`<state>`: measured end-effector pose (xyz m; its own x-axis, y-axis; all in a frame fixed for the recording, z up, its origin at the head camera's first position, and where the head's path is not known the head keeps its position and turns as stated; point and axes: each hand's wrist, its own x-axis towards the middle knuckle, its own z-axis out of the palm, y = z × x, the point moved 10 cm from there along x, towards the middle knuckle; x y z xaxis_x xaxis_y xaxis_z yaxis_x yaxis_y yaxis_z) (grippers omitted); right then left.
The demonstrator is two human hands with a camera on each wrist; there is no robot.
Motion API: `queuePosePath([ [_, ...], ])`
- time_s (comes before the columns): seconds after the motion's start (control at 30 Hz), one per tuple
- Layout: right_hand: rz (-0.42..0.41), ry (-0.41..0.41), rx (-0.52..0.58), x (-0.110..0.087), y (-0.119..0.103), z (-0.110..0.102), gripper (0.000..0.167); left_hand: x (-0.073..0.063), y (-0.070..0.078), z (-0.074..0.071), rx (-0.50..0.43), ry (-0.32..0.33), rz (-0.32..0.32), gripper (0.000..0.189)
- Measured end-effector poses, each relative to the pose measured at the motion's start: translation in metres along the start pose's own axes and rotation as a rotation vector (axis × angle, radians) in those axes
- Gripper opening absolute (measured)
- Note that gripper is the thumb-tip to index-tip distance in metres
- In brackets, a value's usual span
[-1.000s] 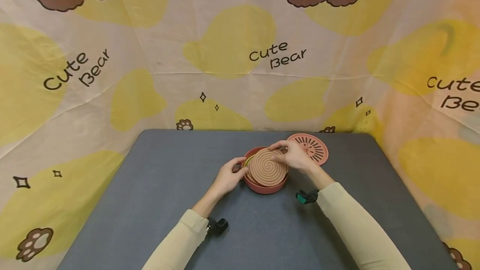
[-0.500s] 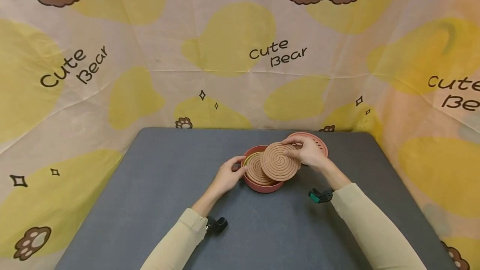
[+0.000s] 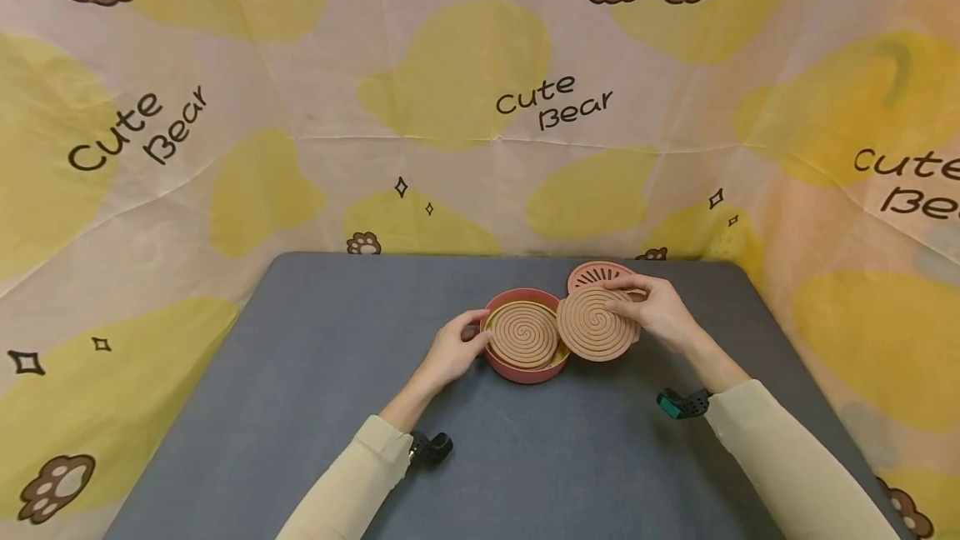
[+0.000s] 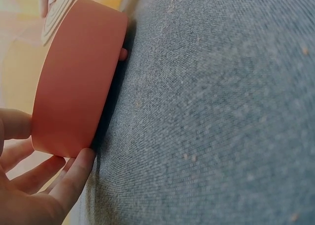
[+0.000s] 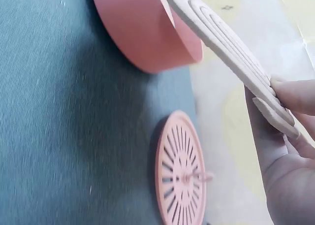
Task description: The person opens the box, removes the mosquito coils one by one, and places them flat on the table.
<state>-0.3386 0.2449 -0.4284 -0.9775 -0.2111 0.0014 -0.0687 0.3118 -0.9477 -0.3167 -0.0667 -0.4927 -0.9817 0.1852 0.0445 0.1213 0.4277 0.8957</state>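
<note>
Partway, I'd judge: lid (image 5: 180, 185) off, just past my right hand (image 3: 665, 313), which pinches one coil (image 3: 592, 330), not set down yet. Left hand (image 3: 448, 354) grips the tin (image 3: 525, 376); second coil (image 3: 522, 334) lies inside, by those fingertips.

Left grip (image 4: 34, 200) against red container (image 4: 81, 77)

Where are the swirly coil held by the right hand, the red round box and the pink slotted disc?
Held swirly coil (image 3: 597, 323): head view, middle of its spiral.
Red round box (image 4: 81, 77): left wrist view, outer side wall.
Pink slotted disc (image 5: 180, 178): right wrist view, middle of its face.
</note>
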Motion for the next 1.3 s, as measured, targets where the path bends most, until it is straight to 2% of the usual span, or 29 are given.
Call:
queuePosePath([
  [0.43, 0.040, 0.093, 0.013, -0.022, 0.026, -0.054, 0.055, 0.002, 0.002, 0.000, 0.004, -0.004, -0.008, 0.041],
  [0.7, 0.073, 0.201, 0.002, -0.033, 0.057, -0.094, 0.056, 0.001, 0.001, 0.000, -0.013, -0.009, -0.008, 0.042],
  [0.87, 0.096, 0.263, 0.034, -0.042, 0.073, -0.116, 0.045, 0.000, 0.002, 0.000, -0.018, -0.008, -0.004, 0.042],
  [1.1, 0.084, 0.346, 0.169, -0.048, 0.086, -0.135, 0.024, -0.001, 0.000, 0.000, -0.030, -0.013, -0.008, 0.042],
  [1.2, 0.089, 0.365, 0.176, -0.050, 0.093, -0.141, 0.021, -0.001, -0.001, 0.000, -0.030, -0.015, -0.008, 0.042],
  [1.3, 0.121, 0.385, 0.136, -0.052, 0.102, -0.146, 0.020, -0.002, -0.001, 0.001, -0.023, -0.013, -0.012, 0.042],
])
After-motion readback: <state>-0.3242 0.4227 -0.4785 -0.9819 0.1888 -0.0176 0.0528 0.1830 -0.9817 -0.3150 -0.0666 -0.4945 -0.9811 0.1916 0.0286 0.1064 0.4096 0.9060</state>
